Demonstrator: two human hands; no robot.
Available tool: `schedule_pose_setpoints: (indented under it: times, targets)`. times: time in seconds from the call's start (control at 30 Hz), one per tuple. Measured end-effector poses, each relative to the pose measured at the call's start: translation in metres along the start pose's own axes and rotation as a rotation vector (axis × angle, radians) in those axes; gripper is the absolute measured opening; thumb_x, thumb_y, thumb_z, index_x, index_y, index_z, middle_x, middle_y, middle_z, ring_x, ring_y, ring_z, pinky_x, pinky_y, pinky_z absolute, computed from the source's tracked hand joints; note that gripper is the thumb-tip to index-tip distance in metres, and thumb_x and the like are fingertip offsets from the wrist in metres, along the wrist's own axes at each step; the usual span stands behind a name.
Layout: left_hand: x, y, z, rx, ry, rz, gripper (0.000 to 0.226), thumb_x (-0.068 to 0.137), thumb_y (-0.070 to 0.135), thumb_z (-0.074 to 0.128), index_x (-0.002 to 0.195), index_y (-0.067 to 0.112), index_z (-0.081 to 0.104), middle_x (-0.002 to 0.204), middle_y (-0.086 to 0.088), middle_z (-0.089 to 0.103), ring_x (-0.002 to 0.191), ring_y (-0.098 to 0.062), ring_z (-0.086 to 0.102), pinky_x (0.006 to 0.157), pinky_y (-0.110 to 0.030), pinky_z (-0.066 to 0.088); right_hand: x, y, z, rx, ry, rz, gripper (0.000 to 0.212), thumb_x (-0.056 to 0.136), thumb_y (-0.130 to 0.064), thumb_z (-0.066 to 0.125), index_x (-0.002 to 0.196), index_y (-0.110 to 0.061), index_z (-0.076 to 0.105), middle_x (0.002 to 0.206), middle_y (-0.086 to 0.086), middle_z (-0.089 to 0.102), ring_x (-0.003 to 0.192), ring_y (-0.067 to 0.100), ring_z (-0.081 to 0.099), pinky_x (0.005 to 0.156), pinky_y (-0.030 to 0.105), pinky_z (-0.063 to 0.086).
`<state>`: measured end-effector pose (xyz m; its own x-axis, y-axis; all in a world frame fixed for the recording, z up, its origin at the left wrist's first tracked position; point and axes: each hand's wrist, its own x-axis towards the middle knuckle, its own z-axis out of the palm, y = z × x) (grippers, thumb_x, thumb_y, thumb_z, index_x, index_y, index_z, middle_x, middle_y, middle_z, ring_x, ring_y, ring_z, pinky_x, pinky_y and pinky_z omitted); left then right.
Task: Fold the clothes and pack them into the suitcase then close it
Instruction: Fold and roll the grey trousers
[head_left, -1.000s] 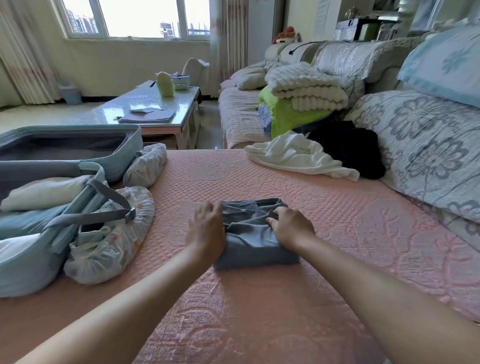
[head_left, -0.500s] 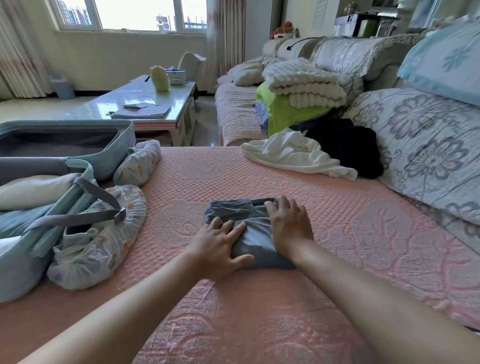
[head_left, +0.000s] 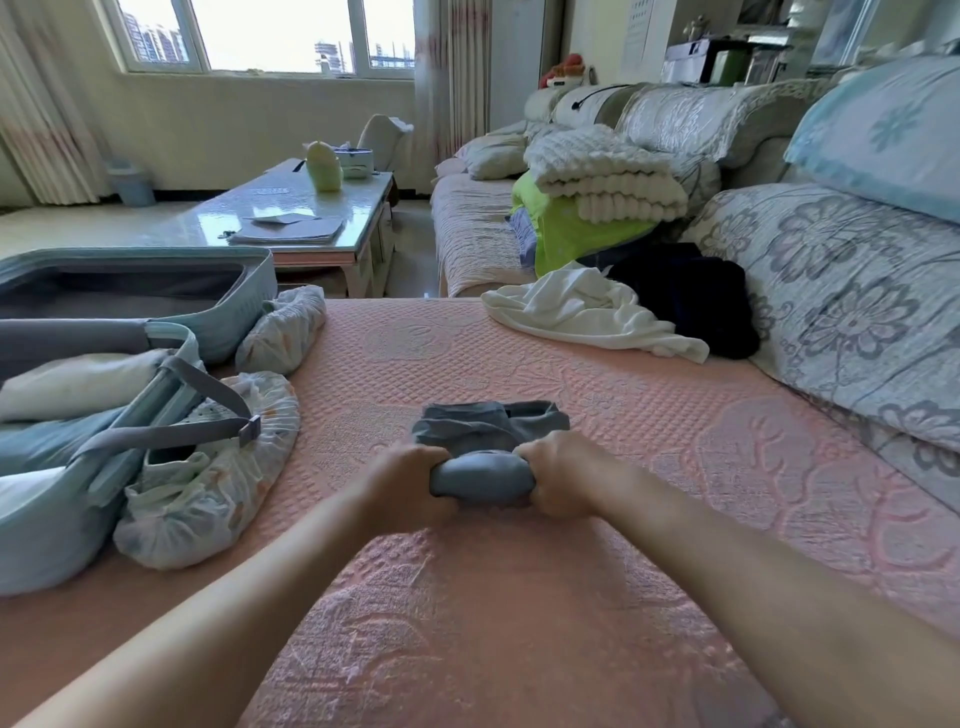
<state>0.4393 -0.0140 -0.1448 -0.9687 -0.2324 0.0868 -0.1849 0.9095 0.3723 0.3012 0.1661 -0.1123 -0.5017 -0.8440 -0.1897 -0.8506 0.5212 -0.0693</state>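
Note:
A grey garment (head_left: 485, 441) lies on the pink quilted cover in front of me, its near end rolled into a tight bundle. My left hand (head_left: 410, 480) grips the roll's left end and my right hand (head_left: 558, 475) grips its right end. The far part of the garment lies loose and unrolled. At the left stands the open light-blue suitcase (head_left: 218, 312), with folded pale clothes (head_left: 78, 382) under grey straps in its near half. A white garment (head_left: 587, 312) and a dark garment (head_left: 691, 301) lie unfolded at the far right.
Two wheel covers in patterned plastic (head_left: 208, 483) sit beside the suitcase. Folded blankets (head_left: 597, 176) are stacked on the sofa beyond. Floral cushions (head_left: 841, 306) line the right side. A glass coffee table (head_left: 291, 218) stands behind the suitcase.
My hands went from pressing flat on the folded grey garment to gripping its near end, which is now rolled up into a bundle towards the far side.

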Motion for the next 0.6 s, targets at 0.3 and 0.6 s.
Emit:
schedule_pose_setpoints:
  times: [0.3,0.6]
  targets:
    - [0.011,0.008,-0.012,-0.359,-0.043,-0.362,0.031,0.079,0.047,0.062,0.097,0.022,0.07,0.086,0.004,0.071,0.082,-0.017,0.065,0.076,-0.036,0.053,-0.005,0.033,-0.012,0.606,-0.059,0.249,0.014,0.074,-0.026,0.063,0.086,-0.019,0.062,0.082,0.003,0.065,0.077,0.021,0.064,0.058,0.031,0.053]
    - [0.044,0.038,0.009,0.324,0.149,0.132,0.051,0.09,0.023,0.054,0.141,0.026,0.046,0.144,0.004,0.046,0.131,-0.02,0.045,0.106,-0.034,0.032,0.024,0.001,0.006,-0.174,0.245,0.098,0.053,0.088,-0.027,0.054,0.139,-0.018,0.042,0.138,0.009,0.042,0.13,0.029,0.04,0.109,0.042,0.032]
